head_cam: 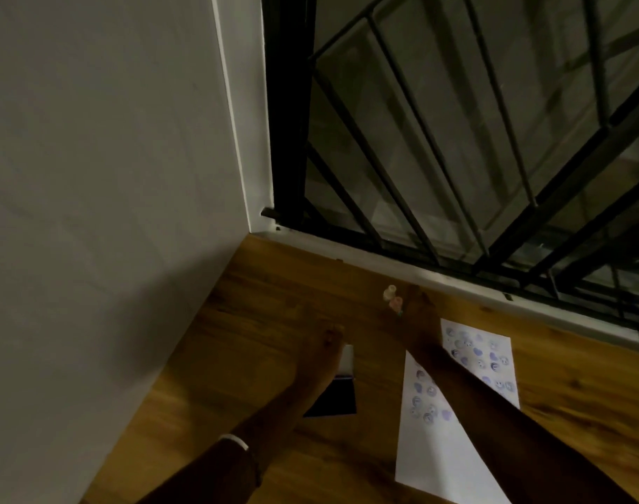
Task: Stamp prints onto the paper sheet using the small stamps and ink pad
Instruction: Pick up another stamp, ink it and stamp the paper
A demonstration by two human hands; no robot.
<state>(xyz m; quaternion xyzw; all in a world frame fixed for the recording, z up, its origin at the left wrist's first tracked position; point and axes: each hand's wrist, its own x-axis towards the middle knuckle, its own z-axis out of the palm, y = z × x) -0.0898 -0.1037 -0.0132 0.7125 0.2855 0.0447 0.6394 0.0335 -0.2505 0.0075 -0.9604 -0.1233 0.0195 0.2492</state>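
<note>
The white paper sheet [452, 452] lies on the wooden surface at the lower right, with several purple prints on its far half. Left of it is the open ink pad [338, 400], a dark pad with a pale lid [348, 358] raised behind it. My left hand [321, 354] lies over the pad's left side, fingers curled at the lid. My right hand [421, 318] reaches past the sheet's far corner, its fingertips at two small stamps [392, 298], one cream and one pink. Blur hides whether those fingers grip them.
A grey wall [110, 176] closes the left side. A white sill [438, 276] and a black barred window [456, 140] run along the far edge, just behind the stamps. Bare wood [274, 285] lies between the wall and my hands.
</note>
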